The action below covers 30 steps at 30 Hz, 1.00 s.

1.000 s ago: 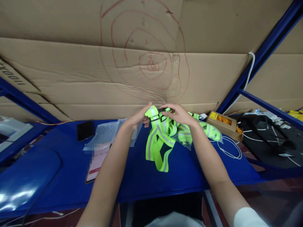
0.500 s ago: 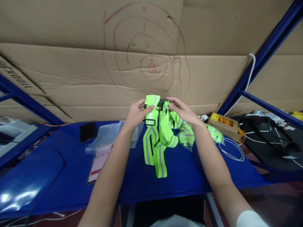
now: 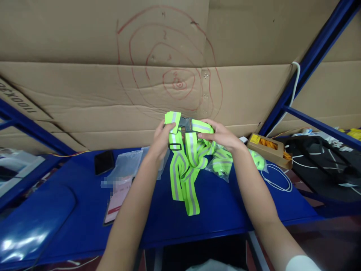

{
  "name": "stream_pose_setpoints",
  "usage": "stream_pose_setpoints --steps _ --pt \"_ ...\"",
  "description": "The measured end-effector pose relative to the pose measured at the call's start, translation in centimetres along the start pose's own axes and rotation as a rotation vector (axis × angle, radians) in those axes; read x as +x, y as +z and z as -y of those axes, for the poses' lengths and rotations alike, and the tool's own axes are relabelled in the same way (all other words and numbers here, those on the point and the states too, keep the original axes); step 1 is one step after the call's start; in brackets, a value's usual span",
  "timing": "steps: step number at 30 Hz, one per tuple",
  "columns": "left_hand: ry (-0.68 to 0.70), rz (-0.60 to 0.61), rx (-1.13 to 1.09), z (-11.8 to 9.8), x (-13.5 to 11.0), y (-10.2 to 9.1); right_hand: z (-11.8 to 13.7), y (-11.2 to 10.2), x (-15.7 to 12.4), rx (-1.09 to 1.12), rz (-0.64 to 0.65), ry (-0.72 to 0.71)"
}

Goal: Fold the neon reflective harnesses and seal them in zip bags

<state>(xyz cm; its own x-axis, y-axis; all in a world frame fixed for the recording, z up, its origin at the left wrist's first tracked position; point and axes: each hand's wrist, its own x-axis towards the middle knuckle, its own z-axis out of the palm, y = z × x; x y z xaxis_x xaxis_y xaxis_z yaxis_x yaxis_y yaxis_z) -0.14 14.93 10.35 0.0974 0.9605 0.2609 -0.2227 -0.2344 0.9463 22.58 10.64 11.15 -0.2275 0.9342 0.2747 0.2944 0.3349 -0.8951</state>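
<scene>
A neon yellow-green reflective strap harness (image 3: 176, 173) with grey stripes hangs in loops between my hands, above the blue table. My left hand (image 3: 163, 140) pinches its folded webbing at the upper left, thumb in front. My right hand (image 3: 220, 134) grips the webbing on the right side, with some fingers hidden behind it. A black side-release buckle (image 3: 185, 123) spans the top between both hands. Below my left thumb sits a black slider (image 3: 175, 146). Beyond my right wrist lie more reflective straps in a clear plastic bag (image 3: 222, 164).
On the blue table (image 3: 217, 210) lie a black phone (image 3: 104, 162), clear plastic bags (image 3: 124, 164) and a pink-screened device (image 3: 120, 199). At right are an open cardboard box (image 3: 267, 150) with orange items, a coiled white cable (image 3: 278, 180) and a black bag (image 3: 313, 162). Cardboard (image 3: 239, 98) walls the back.
My right hand has shifted its hold, and the webbing beside it now lies flatter. The black buckle shows more fully between my hands. My left hand has moved slightly left in view.
</scene>
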Motion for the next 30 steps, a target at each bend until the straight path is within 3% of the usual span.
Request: stream_pose_setpoints --steps 4,7,11,14,18,21,23,25,28,30 --pt "-0.031 0.052 -0.032 -0.4 -0.4 0.2 0.5 -1.2 -1.0 -0.190 0.072 -0.017" --pt "-0.038 0.087 -0.042 -0.3 -1.0 0.8 1.1 -0.2 -1.1 -0.211 0.017 -0.125" --pt "-0.024 0.282 0.003 -0.5 -1.7 0.6 1.8 1.5 -0.5 -0.068 -0.071 -0.164" --pt "0.056 0.410 0.034 -1.0 -1.7 -0.5 2.3 1.4 -0.6 -0.110 -0.090 -0.194" --pt "0.124 0.366 0.071 -2.1 -1.5 -1.8 3.2 0.3 -1.6 -0.322 -0.092 -0.232" --pt "0.246 0.267 0.273 -3.1 -1.6 -2.2 3.7 -0.1 -2.2 -0.478 -0.126 -0.184" --pt "0.298 0.267 0.431 -4.0 -2.0 -2.4 3.7 -0.1 -2.2 -0.563 -0.241 -0.142" --pt "0.240 0.360 0.534 -4.7 -2.6 -2.6 3.6 0.2 -2.1 -0.584 -0.341 -0.135" --pt "0.163 0.571 0.693 -5.2 -3.5 -2.4 3.5 1.0 -1.8 -0.566 -0.362 -0.180" --pt "0.222 0.568 0.793 -5.0 -3.7 -1.9 3.6 1.5 -1.7 -0.602 -0.386 -0.236"
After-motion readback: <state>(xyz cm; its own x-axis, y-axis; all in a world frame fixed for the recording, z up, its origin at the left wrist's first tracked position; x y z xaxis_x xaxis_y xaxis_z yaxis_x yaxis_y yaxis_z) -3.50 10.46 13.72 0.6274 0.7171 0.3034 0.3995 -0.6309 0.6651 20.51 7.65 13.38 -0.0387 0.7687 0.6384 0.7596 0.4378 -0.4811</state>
